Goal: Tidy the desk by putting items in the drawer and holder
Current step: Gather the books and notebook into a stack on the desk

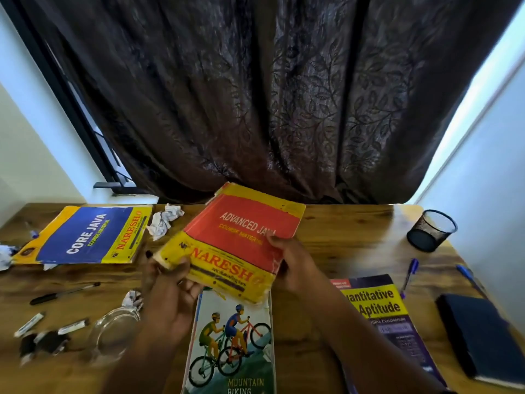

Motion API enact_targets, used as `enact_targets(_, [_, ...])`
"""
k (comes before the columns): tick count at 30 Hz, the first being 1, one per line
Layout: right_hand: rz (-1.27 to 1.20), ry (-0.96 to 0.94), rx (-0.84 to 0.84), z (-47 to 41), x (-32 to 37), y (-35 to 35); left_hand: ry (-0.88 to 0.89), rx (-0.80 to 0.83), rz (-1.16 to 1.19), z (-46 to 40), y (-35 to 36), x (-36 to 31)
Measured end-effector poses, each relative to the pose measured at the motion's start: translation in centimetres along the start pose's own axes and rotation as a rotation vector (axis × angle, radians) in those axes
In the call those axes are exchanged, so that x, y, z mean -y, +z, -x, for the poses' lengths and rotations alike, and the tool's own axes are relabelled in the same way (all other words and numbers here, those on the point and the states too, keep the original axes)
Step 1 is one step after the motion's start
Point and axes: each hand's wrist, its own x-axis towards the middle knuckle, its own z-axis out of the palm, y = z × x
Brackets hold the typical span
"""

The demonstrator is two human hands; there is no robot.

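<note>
Head view, wooden desk (341,231) before a dark leaf-patterned curtain (284,95). Item held: red-and-yellow "Advanced Java" book (235,237), raised above the desk centre and tilted, its far corner highest — gripped at both sides. Left hand (167,282) clasps the near-left corner, thumb over the yellow cover, fingers curled beneath. Right hand (292,265) clasps the right edge, thumb on the red cover, fingers wrapped behind the spine side. Beneath the raised book, flat on the desk: "Mountain Biking" book (233,342) with cyclists on its cover, its far end hidden by the held book. Left rear: blue-and-yellow "Core Java" book (91,237), lying flat; crumpled white paper (164,223) just beside its right end. Left front: black pen (62,292), a smaller paper ball (132,298), a clear glass bowl (113,334), and several small black-and-white objects (45,336), too blurred to identify. Right of centre: "Quantitative Aptitude" book (380,317), flat, partly covered by the right forearm. Right front: dark notebook (480,336). Between them and beyond: two blue pens (409,275) (468,277), lying loose. Right rear corner: black mesh holder (431,230) — tilted or on its side, cannot tell which; nothing visible inside it.
</note>
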Motion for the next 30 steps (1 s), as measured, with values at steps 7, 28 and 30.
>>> enact_targets(7, [0.106, -0.191, -0.063, 3.5, -0.4, -6.1, -0.443, 0.274, -0.057, 1.7, -2.4, 1.4])
enact_targets(28, [0.908, -0.212, -0.235, 13.6, 5.7, -25.8, -0.414, 0.367, -0.985, 10.1, 6.7, 21.1])
enact_targets(30, [1.047, -0.205, -0.205, 13.3, 6.0, -26.3, -0.345, 0.372, -1.059, 11.3, 7.3, 21.6])
